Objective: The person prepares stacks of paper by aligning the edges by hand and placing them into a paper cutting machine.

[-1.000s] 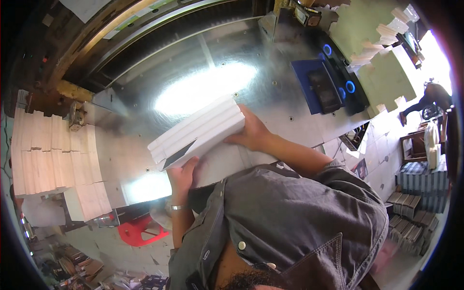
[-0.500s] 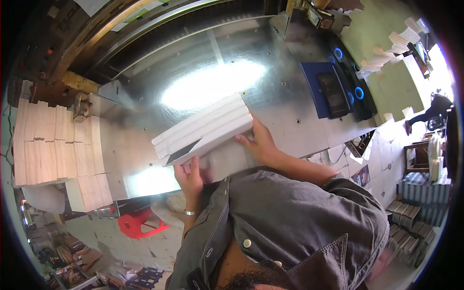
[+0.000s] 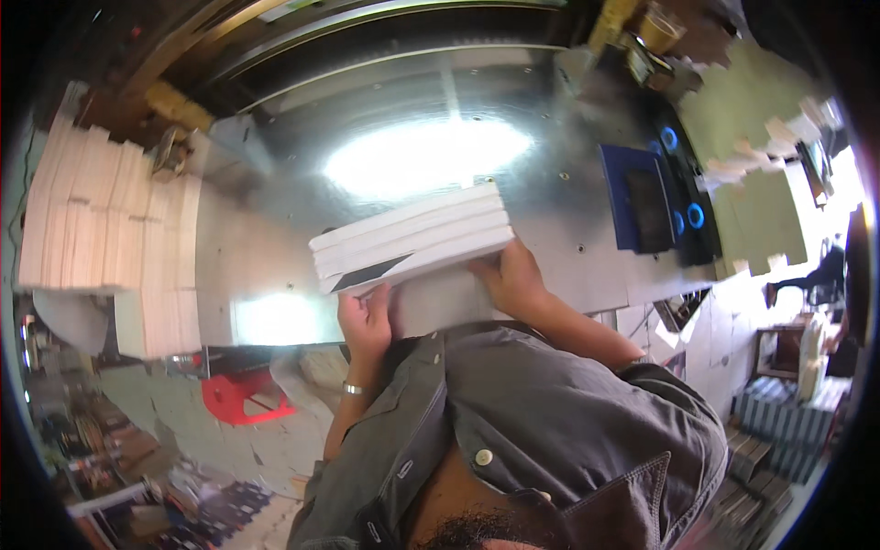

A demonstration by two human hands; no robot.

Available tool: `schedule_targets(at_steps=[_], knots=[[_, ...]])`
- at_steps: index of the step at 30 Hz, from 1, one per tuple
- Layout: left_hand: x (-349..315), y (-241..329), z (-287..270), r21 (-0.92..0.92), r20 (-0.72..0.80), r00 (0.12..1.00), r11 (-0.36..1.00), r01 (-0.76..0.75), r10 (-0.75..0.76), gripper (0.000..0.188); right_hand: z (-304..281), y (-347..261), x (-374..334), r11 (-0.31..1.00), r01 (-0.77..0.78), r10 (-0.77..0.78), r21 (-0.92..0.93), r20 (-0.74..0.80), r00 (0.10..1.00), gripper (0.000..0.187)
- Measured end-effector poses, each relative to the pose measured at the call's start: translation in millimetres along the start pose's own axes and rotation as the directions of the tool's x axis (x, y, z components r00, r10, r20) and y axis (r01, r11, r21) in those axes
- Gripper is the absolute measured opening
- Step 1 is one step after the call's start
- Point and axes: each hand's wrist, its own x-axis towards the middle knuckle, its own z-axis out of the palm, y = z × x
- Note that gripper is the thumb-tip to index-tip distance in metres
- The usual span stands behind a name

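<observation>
A stack of several white-paged book blocks [image 3: 412, 234] is held between my two hands above the bare metal table [image 3: 550, 238]. Its edges face up, and a dark patch shows on the near side of the lowest block. My left hand [image 3: 365, 323] grips the near left corner, thumb raised against the side. At the right end, my right hand [image 3: 515, 280] is closed round the stack with the thumb on the near side. The fingers beneath and behind the stack are hidden.
Tall piles of pale book blocks [image 3: 101, 220] stand at the table's left end. To the right lie a dark blue flat board [image 3: 619, 197] with a black object [image 3: 653, 211] on it, and a black panel with blue-lit rings [image 3: 696, 216]. Below left is a red stool [image 3: 238, 400].
The stack has turned a little more level and sits slightly farther right in the view. Both hands keep hold of it. The whole view has shifted a little.
</observation>
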Motion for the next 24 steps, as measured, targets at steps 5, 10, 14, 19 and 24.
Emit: schedule_targets(at_steps=[5, 10, 14, 19, 24], knots=[[0, 1, 3, 0.173, -0.004, 0.998, 0.983, -0.064, 0.066, 0.032, -1, 0, -2, 0.966, 0.21, -0.22, -0.149, -0.05, 0.974, 0.056], [3, 24, 18, 0.092, -0.093, 0.995, 0.996, -0.017, 0.025, 0.02, -4, -7, 0, 0.986, 0.138, -0.148, -0.09, -0.113, 0.983, 0.043], [-8, -11, 8, 0.206, -0.121, 0.992, 0.979, -0.001, 0.027, 0.024, 0, -3, -2, 0.975, 0.183, -0.198, -0.125, -0.12, 0.973, 0.038], [0, 1, 17, 0.09, -0.166, 0.986, 0.996, -0.004, 0.019, 0.026, -3, 0, -3, 0.962, 0.191, -0.215, -0.195, -0.111, 0.97, 0.033], [-3, -7, 18, 0.172, -0.174, 0.981, 0.983, -0.06, 0.091, 0.031, -4, -11, -5, 0.98, 0.117, -0.127, -0.16, -0.054, 0.99, 0.032]])
